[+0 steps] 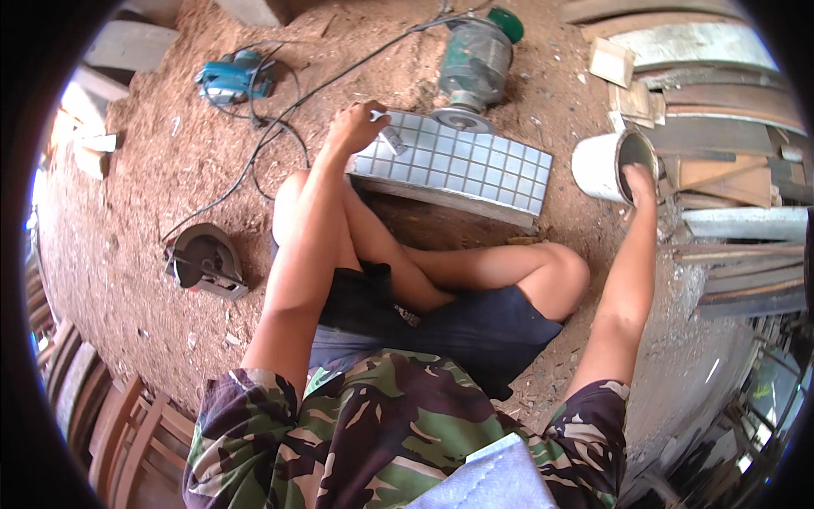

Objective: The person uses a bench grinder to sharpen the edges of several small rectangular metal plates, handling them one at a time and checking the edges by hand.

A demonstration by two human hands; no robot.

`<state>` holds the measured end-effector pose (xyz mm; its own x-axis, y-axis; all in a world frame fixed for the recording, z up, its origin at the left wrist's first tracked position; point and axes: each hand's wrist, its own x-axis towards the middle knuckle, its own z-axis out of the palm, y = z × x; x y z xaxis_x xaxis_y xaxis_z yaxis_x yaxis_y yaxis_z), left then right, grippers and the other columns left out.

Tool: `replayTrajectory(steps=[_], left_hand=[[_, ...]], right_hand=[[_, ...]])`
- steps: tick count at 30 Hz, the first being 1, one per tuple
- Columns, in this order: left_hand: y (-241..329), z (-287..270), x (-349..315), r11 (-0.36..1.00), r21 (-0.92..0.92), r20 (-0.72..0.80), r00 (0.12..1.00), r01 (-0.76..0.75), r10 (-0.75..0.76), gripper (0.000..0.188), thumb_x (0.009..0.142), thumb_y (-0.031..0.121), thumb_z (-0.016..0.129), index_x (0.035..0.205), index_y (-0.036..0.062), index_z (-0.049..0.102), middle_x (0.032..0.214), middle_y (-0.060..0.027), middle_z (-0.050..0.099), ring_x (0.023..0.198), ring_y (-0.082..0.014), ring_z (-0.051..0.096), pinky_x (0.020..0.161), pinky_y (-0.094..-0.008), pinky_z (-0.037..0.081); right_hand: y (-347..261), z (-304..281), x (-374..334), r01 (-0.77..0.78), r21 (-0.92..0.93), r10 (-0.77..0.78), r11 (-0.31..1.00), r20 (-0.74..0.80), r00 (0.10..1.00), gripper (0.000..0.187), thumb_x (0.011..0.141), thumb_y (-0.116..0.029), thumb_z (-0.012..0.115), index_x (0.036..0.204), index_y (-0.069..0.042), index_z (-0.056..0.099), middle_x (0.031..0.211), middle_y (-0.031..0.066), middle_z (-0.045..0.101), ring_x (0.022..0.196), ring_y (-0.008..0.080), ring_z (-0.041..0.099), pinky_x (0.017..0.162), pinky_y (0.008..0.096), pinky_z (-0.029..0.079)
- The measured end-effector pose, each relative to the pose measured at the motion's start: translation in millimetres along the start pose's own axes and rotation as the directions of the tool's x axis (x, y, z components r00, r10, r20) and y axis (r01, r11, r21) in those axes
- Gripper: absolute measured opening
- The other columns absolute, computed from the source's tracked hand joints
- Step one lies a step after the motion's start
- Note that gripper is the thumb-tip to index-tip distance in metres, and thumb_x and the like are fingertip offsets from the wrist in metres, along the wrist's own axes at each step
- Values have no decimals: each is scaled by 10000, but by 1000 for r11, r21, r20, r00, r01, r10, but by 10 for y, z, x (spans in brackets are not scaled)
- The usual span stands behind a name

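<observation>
My left hand [358, 129] is at the far left corner of a slab faced with small pale blue tiles [462, 161]. Its fingers are curled closed by a pale, shiny piece; what they hold I cannot make out. Just below them, a small silvery-grey block [393, 141] rests on the tiles. On the right, my right hand [640, 183] reaches into a white bucket [595, 166] tipped toward it. The bucket hides those fingers. The tiled slab lies in front of my crossed legs.
A worn green bench grinder [476, 64] with a grey disc stands behind the slab. A teal power planer [237, 78] with its cord lies far left; a circular saw [206, 259] sits nearer. Wood pieces [721, 174] are stacked at right. Sawdust covers the ground.
</observation>
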<state>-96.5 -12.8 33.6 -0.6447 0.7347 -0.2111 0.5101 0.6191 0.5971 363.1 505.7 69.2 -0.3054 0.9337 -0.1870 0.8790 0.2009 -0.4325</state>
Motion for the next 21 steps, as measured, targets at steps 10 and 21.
replayTrajectory(steps=[10, 21], left_hand=[[-125, -4, 15, 996, 69, -49, 997, 59, -55, 416, 954, 463, 678, 1259, 188, 740, 1163, -166, 761, 1138, -362, 706, 993, -449, 540], [-208, -87, -99, 998, 33, -18, 998, 58, -58, 357, 924, 423, 705, 1165, 166, 764, 1052, -161, 779, 1060, -334, 732, 946, -438, 553]], right_hand=[[-1903, -253, -1314, -128, 754, -237, 644, 356, 904, 152, 1001, -103, 630, 1089, 20, 628, 930, 121, 712, 823, 203, 710, 820, 321, 579], [-2876, 689, -2274, 101, 761, -356, 641, 179, 917, 195, 1043, -119, 597, 1158, 33, 641, 1057, 149, 770, 949, 198, 758, 821, 284, 554]])
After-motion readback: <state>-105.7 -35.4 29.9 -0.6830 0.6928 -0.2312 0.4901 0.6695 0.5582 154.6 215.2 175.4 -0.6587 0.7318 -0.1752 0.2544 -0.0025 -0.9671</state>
